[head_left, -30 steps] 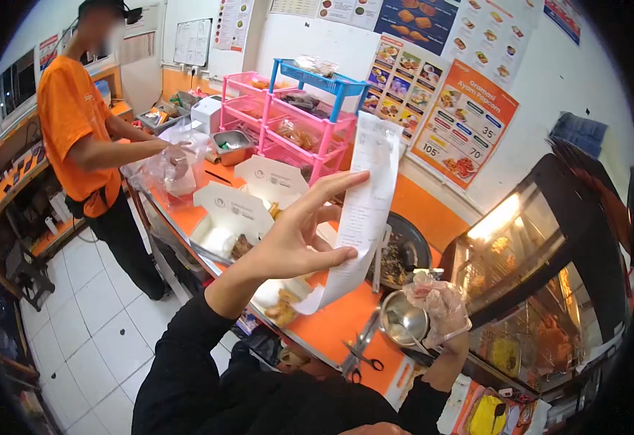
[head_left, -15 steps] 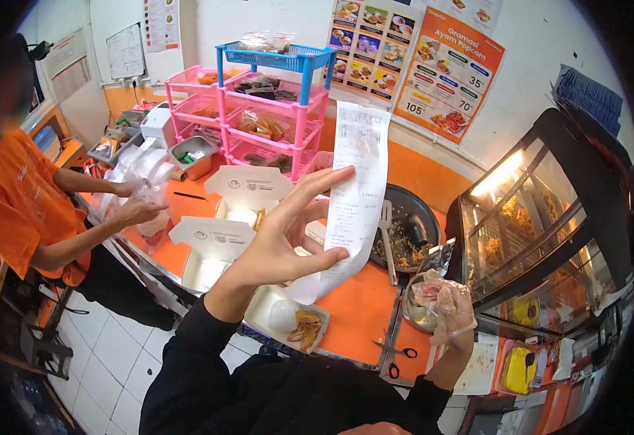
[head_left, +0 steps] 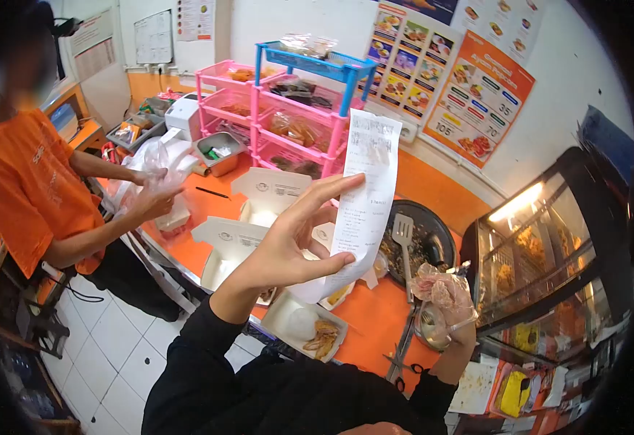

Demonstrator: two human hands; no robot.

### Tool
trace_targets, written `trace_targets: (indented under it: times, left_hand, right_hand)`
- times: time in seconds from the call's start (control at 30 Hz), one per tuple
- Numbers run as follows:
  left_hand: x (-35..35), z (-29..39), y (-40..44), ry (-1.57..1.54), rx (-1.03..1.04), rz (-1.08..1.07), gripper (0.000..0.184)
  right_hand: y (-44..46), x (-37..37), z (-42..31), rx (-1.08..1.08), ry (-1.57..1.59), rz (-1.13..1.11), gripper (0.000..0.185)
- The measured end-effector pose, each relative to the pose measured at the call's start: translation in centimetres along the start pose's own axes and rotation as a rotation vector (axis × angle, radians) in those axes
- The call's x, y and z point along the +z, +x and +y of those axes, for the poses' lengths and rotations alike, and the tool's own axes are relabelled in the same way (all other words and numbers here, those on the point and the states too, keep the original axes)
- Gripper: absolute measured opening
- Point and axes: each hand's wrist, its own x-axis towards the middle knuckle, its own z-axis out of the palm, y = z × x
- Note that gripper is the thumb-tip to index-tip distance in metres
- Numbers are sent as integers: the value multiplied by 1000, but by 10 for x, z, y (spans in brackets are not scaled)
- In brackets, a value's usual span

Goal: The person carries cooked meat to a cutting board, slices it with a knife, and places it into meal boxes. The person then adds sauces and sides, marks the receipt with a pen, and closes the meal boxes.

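Between thumb and fingers, my left hand (head_left: 295, 243) pinches a long paper receipt (head_left: 369, 196), held upright above the table. My right hand (head_left: 444, 297), in a crumpled clear plastic glove, is over or beside a small metal bowl (head_left: 430, 328); the glove hides how its fingers are set. Below my left wrist stands an open paper box (head_left: 277, 319) with a white rice mound (head_left: 301, 323) and brown fried pieces (head_left: 323, 337). More open white boxes (head_left: 231, 250) stand behind my left forearm. Scissors (head_left: 402, 366) lie near the table's front edge.
A black pan (head_left: 439, 239) with a slotted spatula (head_left: 402, 230) sits behind the receipt. The lit food cabinet (head_left: 542, 254) stands at right. A pink-and-blue rack (head_left: 288, 109) is at the back. At left, a person in an orange shirt (head_left: 23, 181) handles plastic bags (head_left: 161, 167).
The view has shifted, so most things appear further right and lower. My left hand still holds the receipt. The gloved right hand has turned slightly over the bowl.
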Motion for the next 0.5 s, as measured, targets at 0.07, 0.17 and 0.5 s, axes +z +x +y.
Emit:
trace_targets:
  times: [0.07, 0.17, 0.5]
  left_hand:
    - [-16, 4, -7, 12, -14, 25, 81]
    - [-38, 10, -16, 56, -32, 59, 80]
    - [-141, 2, -92, 109, -143, 758, 74]
  right_hand:
    - [19, 15, -10, 46, 7, -63, 31]
    - [58, 38, -25, 7, -25, -194, 33]
    - [268, 112, -9, -447, -430, -279, 31]
